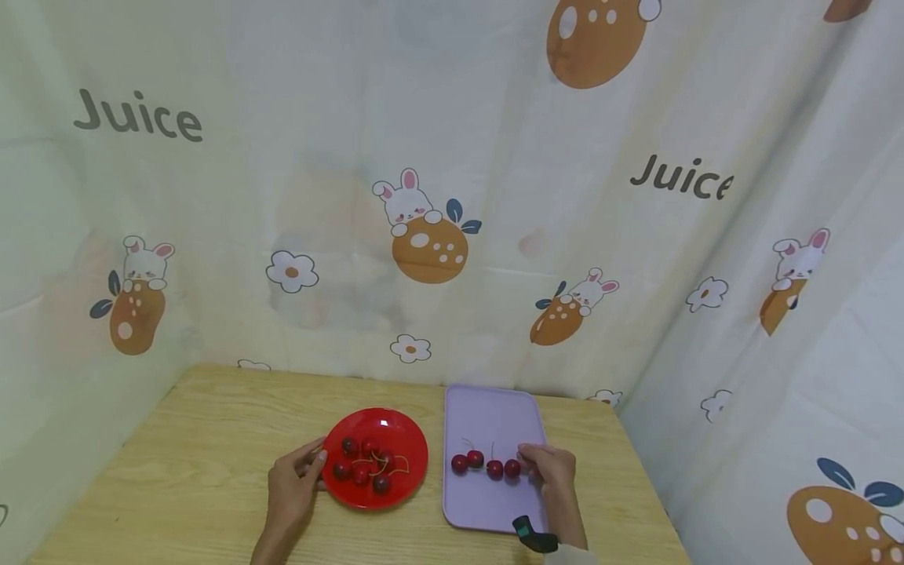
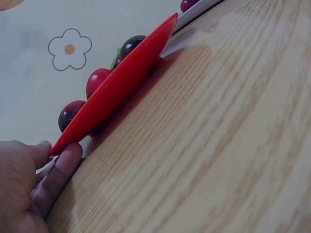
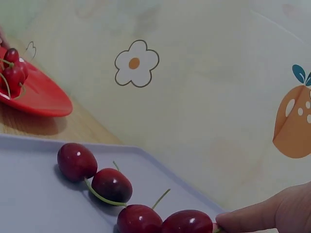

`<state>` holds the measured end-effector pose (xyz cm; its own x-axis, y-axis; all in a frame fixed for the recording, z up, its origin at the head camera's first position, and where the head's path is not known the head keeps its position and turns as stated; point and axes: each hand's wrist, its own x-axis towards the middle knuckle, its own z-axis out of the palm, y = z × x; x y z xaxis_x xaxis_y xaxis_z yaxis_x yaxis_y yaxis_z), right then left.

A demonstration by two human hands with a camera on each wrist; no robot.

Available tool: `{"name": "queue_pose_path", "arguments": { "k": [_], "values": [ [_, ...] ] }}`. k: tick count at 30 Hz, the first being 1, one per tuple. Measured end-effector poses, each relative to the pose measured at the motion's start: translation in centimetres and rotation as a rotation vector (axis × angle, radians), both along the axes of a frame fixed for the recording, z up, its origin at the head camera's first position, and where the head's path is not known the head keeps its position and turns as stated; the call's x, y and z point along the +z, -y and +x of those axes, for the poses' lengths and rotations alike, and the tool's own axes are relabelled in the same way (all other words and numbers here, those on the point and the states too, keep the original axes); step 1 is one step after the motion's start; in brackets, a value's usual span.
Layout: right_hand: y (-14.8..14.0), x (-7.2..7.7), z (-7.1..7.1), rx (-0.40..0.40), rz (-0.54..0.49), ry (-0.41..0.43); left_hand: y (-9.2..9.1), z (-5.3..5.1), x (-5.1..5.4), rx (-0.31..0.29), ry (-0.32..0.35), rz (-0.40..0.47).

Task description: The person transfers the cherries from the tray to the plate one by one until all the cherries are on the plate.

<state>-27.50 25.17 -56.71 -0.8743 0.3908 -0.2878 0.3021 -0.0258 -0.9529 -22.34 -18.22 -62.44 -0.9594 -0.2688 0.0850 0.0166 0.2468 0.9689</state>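
In the head view, my left hand point(image 1: 293, 479) pinches the left rim of a red plate point(image 1: 402, 428), thumb above and fingers beneath. The left wrist view shows the plate point(image 2: 116, 94) from the side, fingers under its edge. Several dark red cherries point(image 1: 362, 474) with green stems lie on it. On a lilac tray point(image 1: 490, 412) to the right, more cherries point(image 1: 494, 469) form a row. My right hand point(image 1: 554, 471) is at the row's right end. In the right wrist view its fingertips pinch the stem end of the last cherry point(image 3: 187, 222); the lower fingers are cut off.
Plate and tray stand side by side on a wooden table point(image 1: 212, 455), with a narrow gap between them. A printed curtain point(image 1: 339, 196) hangs behind the table and along its sides. A black strap point(image 1: 534, 537) is on the right wrist.
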Motion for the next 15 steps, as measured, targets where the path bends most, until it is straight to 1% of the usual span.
{"name": "queue_pose_path", "arguments": {
  "k": [8, 15],
  "values": [
    [0.12, 0.17, 0.28, -0.014, -0.184, 0.024, 0.0, -0.04, -0.08, 0.002, -0.001, -0.001],
    [0.34, 0.39, 0.75, -0.009, -0.271, 0.036, 0.01, 0.03, 0.04, 0.001, 0.004, 0.012]
  ]
}}
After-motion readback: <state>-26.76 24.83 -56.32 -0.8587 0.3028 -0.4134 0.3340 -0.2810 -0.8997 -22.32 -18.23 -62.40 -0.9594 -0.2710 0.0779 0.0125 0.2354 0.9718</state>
